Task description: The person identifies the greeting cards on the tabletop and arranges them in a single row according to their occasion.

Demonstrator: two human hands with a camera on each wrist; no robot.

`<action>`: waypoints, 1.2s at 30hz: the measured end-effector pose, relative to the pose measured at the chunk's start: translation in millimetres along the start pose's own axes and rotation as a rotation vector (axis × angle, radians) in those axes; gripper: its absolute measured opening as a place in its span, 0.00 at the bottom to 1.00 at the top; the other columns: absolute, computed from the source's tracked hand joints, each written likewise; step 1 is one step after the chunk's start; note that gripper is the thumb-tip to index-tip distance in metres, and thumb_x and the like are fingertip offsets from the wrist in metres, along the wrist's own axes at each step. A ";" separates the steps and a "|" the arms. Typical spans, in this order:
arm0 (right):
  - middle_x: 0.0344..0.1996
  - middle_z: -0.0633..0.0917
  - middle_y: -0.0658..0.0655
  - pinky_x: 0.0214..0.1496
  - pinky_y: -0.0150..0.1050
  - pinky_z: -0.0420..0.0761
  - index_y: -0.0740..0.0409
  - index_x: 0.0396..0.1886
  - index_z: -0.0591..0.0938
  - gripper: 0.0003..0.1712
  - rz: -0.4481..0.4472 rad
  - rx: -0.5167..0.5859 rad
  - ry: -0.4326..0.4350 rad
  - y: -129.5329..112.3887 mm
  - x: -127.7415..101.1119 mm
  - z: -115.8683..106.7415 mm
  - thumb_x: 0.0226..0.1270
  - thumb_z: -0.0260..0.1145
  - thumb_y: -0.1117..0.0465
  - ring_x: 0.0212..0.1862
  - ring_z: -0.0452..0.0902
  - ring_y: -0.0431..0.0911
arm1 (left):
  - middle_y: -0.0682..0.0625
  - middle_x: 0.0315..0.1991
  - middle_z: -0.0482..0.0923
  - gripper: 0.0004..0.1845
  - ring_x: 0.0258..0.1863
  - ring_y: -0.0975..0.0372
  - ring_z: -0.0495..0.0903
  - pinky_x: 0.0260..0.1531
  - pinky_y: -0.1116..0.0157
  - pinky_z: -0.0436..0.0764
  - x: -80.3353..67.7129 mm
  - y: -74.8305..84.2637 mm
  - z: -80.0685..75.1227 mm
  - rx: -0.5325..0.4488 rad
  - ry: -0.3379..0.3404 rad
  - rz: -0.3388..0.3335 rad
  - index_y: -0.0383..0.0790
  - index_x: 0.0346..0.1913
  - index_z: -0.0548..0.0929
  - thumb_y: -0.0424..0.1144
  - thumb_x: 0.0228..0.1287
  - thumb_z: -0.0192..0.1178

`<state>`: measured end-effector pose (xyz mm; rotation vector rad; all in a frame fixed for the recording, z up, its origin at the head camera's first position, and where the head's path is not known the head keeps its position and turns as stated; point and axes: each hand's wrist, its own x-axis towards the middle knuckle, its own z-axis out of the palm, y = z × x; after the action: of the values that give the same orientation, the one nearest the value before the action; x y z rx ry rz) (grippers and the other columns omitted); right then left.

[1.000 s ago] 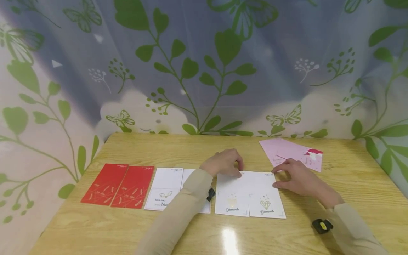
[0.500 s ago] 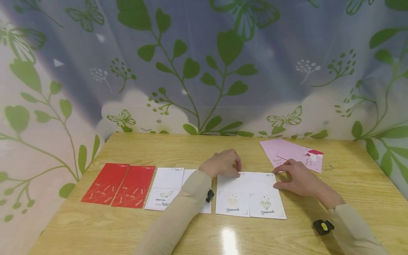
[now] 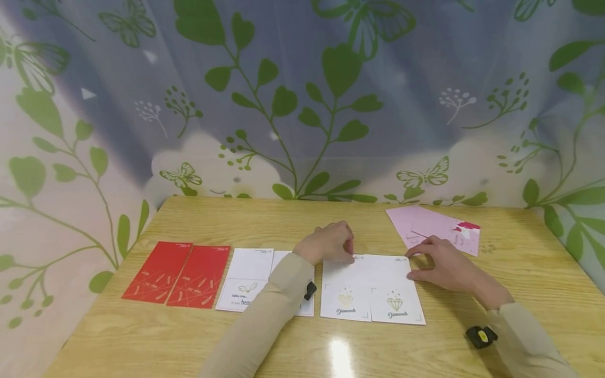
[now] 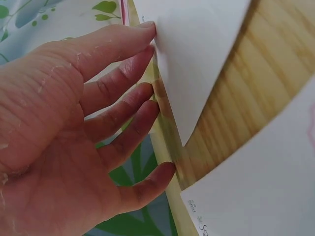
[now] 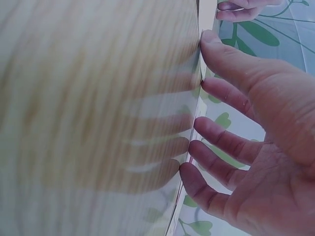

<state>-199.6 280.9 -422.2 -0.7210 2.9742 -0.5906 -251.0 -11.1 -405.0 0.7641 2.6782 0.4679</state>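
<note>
Two white cards printed with a gold diamond and the word "Diamonds", a left card [image 3: 346,302] and a right card [image 3: 397,302], lie side by side on the wooden table [image 3: 264,346]. My left hand [image 3: 326,242] touches the top edge of the left card. In the left wrist view, that hand [image 4: 64,113] has thumb and index tips at the card's edge, other fingers extended. At the right card's upper right edge, my right hand [image 3: 441,265] rests its thumb and index tips. The right wrist view shows this hand [image 5: 266,108] with fingers spread, tips on the table.
Two red cards, one far left [image 3: 156,270] and one beside it [image 3: 198,275], lie flat. Right of them is a white "take me" card [image 3: 243,268]; its neighbour is partly hidden by my left forearm. Overlapping pink cards [image 3: 439,223] lie at the back right, before a leaf-patterned curtain [image 3: 302,105].
Both hands stay almost still at the diamond cards. The view shifts very slightly, and no card visibly moves on the table.
</note>
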 end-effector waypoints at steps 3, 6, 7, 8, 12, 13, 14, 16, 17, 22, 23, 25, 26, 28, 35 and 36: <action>0.48 0.83 0.62 0.54 0.59 0.77 0.51 0.48 0.88 0.22 0.001 0.002 0.003 -0.6 -0.2 0.0 0.57 0.79 0.47 0.51 0.77 0.60 | 0.57 0.62 0.76 0.07 0.68 0.59 0.71 0.73 0.30 0.56 -1.2 -1.2 1.0 -0.003 0.003 -0.001 0.51 0.31 0.82 0.44 0.65 0.70; 0.48 0.83 0.62 0.54 0.60 0.77 0.51 0.48 0.88 0.22 0.003 0.004 0.004 -1.1 0.3 0.3 0.57 0.79 0.47 0.51 0.78 0.60 | 0.57 0.62 0.75 0.06 0.68 0.59 0.71 0.73 0.31 0.56 -2.9 -1.8 1.3 -0.005 0.005 -0.004 0.51 0.33 0.83 0.43 0.65 0.70; 0.48 0.83 0.63 0.53 0.60 0.77 0.51 0.48 0.88 0.23 0.003 0.004 0.002 -1.1 0.1 0.4 0.56 0.79 0.46 0.51 0.78 0.60 | 0.56 0.61 0.76 0.05 0.68 0.59 0.71 0.73 0.31 0.56 -3.6 -1.8 1.1 -0.006 0.005 -0.004 0.51 0.34 0.83 0.43 0.65 0.70; 0.49 0.83 0.63 0.53 0.60 0.77 0.51 0.48 0.88 0.23 0.003 0.004 0.002 -1.0 0.2 0.5 0.56 0.79 0.46 0.51 0.78 0.60 | 0.56 0.61 0.76 0.05 0.67 0.59 0.72 0.73 0.31 0.56 -4.2 -1.9 0.8 -0.006 0.004 -0.004 0.51 0.35 0.83 0.43 0.65 0.69; 0.48 0.83 0.63 0.54 0.60 0.77 0.50 0.48 0.88 0.23 0.003 0.006 -0.001 -0.3 -0.1 0.7 0.56 0.80 0.45 0.51 0.78 0.60 | 0.56 0.59 0.76 0.04 0.66 0.58 0.72 0.73 0.31 0.56 -6.7 -2.1 -0.3 -0.012 0.000 -0.007 0.51 0.37 0.84 0.43 0.64 0.69; 0.48 0.83 0.63 0.54 0.60 0.77 0.50 0.48 0.88 0.23 0.001 0.008 0.001 0.1 -0.3 0.6 0.56 0.80 0.46 0.51 0.78 0.60 | 0.56 0.59 0.76 0.04 0.66 0.58 0.72 0.73 0.31 0.56 -7.1 -2.4 -0.5 -0.014 0.000 -0.007 0.51 0.37 0.84 0.43 0.64 0.69; 0.48 0.83 0.62 0.54 0.60 0.77 0.50 0.48 0.88 0.22 0.000 0.011 0.003 0.1 -0.3 0.4 0.56 0.80 0.46 0.51 0.78 0.60 | 0.55 0.59 0.75 0.04 0.67 0.58 0.72 0.73 0.31 0.56 -7.6 -2.7 -0.7 -0.018 -0.001 -0.007 0.51 0.37 0.84 0.43 0.64 0.69; 0.48 0.83 0.62 0.55 0.60 0.76 0.50 0.48 0.88 0.22 -0.006 0.014 0.006 0.5 -0.7 0.0 0.56 0.80 0.47 0.51 0.79 0.60 | 0.54 0.61 0.75 0.04 0.68 0.57 0.71 0.73 0.31 0.55 -8.6 -3.6 -0.9 -0.032 -0.004 -0.009 0.50 0.37 0.84 0.44 0.65 0.69; 0.48 0.83 0.62 0.55 0.60 0.76 0.50 0.48 0.88 0.22 -0.009 0.015 0.008 0.6 -0.8 -0.2 0.56 0.80 0.47 0.52 0.79 0.60 | 0.54 0.61 0.75 0.04 0.68 0.57 0.71 0.73 0.31 0.55 -8.8 -4.1 -0.9 -0.037 -0.004 -0.010 0.50 0.37 0.84 0.44 0.65 0.69; 0.48 0.83 0.62 0.55 0.59 0.76 0.50 0.48 0.88 0.22 -0.012 0.013 0.006 1.1 -0.9 -0.7 0.56 0.80 0.47 0.51 0.79 0.59 | 0.54 0.61 0.75 0.05 0.67 0.57 0.72 0.73 0.32 0.57 -9.1 -5.9 -1.4 -0.028 0.000 -0.015 0.51 0.37 0.84 0.46 0.66 0.68; 0.48 0.83 0.62 0.55 0.59 0.76 0.50 0.48 0.88 0.22 -0.011 0.014 0.004 1.2 -0.9 -0.7 0.56 0.79 0.47 0.51 0.79 0.59 | 0.55 0.61 0.75 0.05 0.66 0.58 0.72 0.73 0.32 0.58 -8.7 -6.0 -1.5 -0.025 0.001 -0.014 0.52 0.37 0.84 0.46 0.66 0.68; 0.48 0.83 0.62 0.55 0.60 0.77 0.50 0.48 0.87 0.22 -0.008 0.017 0.000 1.4 -1.0 -0.8 0.57 0.79 0.46 0.52 0.79 0.60 | 0.55 0.59 0.75 0.05 0.64 0.59 0.73 0.73 0.32 0.58 -7.9 -6.8 -1.3 -0.020 0.002 -0.014 0.52 0.37 0.84 0.47 0.66 0.68; 0.49 0.83 0.62 0.55 0.60 0.77 0.49 0.48 0.87 0.22 -0.003 0.017 -0.003 1.6 -1.2 -0.8 0.57 0.79 0.46 0.52 0.78 0.60 | 0.56 0.59 0.75 0.05 0.63 0.59 0.73 0.73 0.32 0.58 -7.6 -6.9 -1.2 -0.023 0.002 -0.013 0.52 0.37 0.84 0.47 0.66 0.68; 0.49 0.83 0.63 0.55 0.61 0.77 0.50 0.49 0.87 0.22 0.002 0.020 -0.004 1.8 -1.7 -1.1 0.58 0.78 0.46 0.53 0.78 0.61 | 0.56 0.57 0.76 0.05 0.61 0.59 0.74 0.73 0.31 0.58 -7.5 -7.0 -1.1 -0.030 0.000 -0.012 0.53 0.37 0.84 0.48 0.67 0.68; 0.45 0.85 0.60 0.53 0.56 0.80 0.56 0.49 0.87 0.20 0.030 0.048 0.060 5.7 -3.4 -8.2 0.63 0.76 0.50 0.49 0.82 0.56 | 0.56 0.49 0.82 0.07 0.48 0.63 0.77 0.56 0.58 0.79 -0.8 -4.5 -4.6 -0.078 0.027 0.061 0.48 0.45 0.85 0.44 0.70 0.65; 0.44 0.86 0.60 0.52 0.56 0.81 0.57 0.49 0.87 0.19 0.035 0.046 0.074 8.9 -2.8 -9.3 0.64 0.75 0.51 0.48 0.82 0.56 | 0.55 0.48 0.82 0.07 0.48 0.63 0.77 0.54 0.62 0.79 1.0 -3.3 -5.1 -0.091 0.035 0.074 0.47 0.46 0.85 0.44 0.70 0.65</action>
<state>-202.0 292.8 -417.0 -0.6566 3.0220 -0.6962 -255.2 -14.4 -401.9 0.8376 2.6471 0.6220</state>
